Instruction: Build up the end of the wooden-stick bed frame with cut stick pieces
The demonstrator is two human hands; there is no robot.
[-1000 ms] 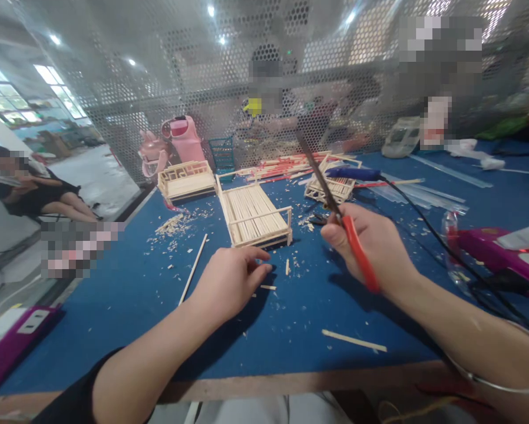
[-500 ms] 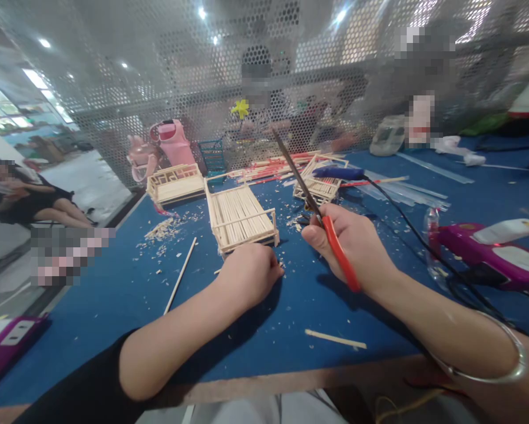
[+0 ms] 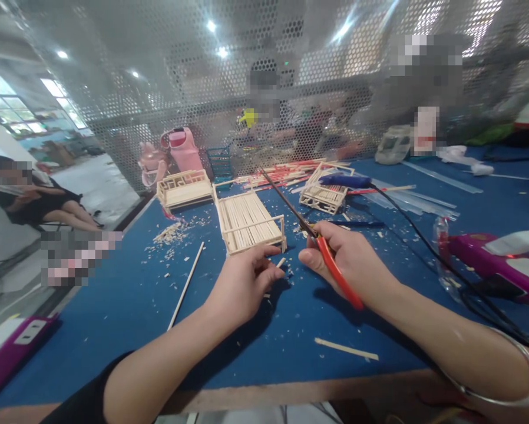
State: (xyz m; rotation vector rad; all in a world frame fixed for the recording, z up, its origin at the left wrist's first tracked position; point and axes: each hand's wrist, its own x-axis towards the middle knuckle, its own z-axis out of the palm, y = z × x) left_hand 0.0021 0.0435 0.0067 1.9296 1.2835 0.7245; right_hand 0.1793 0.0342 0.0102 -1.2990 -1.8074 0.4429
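My left hand pinches a short piece of wooden stick between thumb and fingers, just in front of a miniature bed-like frame built from pale sticks. Scissors with red handles are gripped in my right hand, their long dark blades pointing away and to the left. The blades look nearly closed. A long loose stick lies left of my left hand, and a flat stick rests near the table's front edge.
Two more stick models, a bench shape and a small frame, stand farther back. A blue-handled corded tool leans over the latter. Purple power strips and a cord lie right. Behind rises a perforated screen; a person sits left.
My left hand has turned and its fingers have opened somewhat, bringing the short stick piece into sight. The scissor tips have lowered. The whole view has shifted slightly.
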